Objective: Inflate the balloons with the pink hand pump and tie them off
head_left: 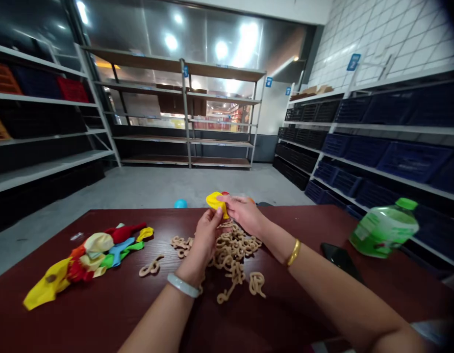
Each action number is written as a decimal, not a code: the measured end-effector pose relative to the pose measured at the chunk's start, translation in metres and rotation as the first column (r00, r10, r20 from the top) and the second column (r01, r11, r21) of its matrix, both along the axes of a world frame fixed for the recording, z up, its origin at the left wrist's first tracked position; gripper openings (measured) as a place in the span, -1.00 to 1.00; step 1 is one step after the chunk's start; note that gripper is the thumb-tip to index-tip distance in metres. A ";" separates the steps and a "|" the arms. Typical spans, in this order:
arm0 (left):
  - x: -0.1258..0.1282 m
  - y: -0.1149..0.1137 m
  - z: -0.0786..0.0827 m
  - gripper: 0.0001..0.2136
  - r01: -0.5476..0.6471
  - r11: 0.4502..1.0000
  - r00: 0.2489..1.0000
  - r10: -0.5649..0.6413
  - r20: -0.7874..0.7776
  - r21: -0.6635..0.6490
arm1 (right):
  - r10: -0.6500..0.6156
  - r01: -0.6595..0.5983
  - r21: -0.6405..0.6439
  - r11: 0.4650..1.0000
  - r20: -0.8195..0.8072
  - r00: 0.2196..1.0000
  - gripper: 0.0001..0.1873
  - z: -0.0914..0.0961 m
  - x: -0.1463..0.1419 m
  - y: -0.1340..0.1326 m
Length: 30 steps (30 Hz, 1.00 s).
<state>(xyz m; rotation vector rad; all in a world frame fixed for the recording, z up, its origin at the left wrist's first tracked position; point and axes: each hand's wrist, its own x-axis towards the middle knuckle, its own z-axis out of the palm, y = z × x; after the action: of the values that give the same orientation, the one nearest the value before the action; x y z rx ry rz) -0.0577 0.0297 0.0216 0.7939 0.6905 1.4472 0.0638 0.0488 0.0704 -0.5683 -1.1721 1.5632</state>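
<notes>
Both hands are closed on a limp yellow balloon (214, 200) above the far part of the table. My left hand (207, 233) pinches its lower end, while my right hand (246, 214) grips its side with thumb and fingers. Below my hands spreads a heap of beige looped, curly pieces (227, 251), partly hidden by my left hand and wrist. Single curly pieces lie apart from it, one to the left (151, 266) and one to the right (257, 284). A pile of deflated balloons (98, 244) in several colours lies on the left.
The dark red table (116, 314) carries a black phone (340, 261) and a green-capped bag (385, 229) on the right. A blue ball-like object (180, 203) shows beyond the far edge. Shelves (186, 139) and crates (411, 159) surround the room.
</notes>
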 end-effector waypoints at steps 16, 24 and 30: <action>0.022 -0.009 -0.020 -0.70 0.333 0.917 0.895 -0.381 -0.234 -0.218 | -0.081 0.075 -0.035 0.997 -0.234 0.969 -0.67 -0.041 0.059 -0.022; 0.023 -0.017 -0.016 -0.72 0.400 0.892 0.893 -0.431 -0.131 -0.211 | -0.088 0.092 0.030 0.995 -0.115 0.989 -0.64 -0.041 0.053 -0.031; 0.020 -0.016 -0.011 -0.71 0.373 0.905 0.908 -0.402 -0.123 -0.204 | -0.122 0.120 0.056 0.991 0.044 0.992 -0.60 -0.043 0.052 -0.033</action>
<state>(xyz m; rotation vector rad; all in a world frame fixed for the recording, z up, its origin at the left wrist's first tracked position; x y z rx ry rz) -0.0381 0.0133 0.0110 0.8605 0.7248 0.9523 0.1162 0.0159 0.0272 -0.6327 -1.1892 1.4186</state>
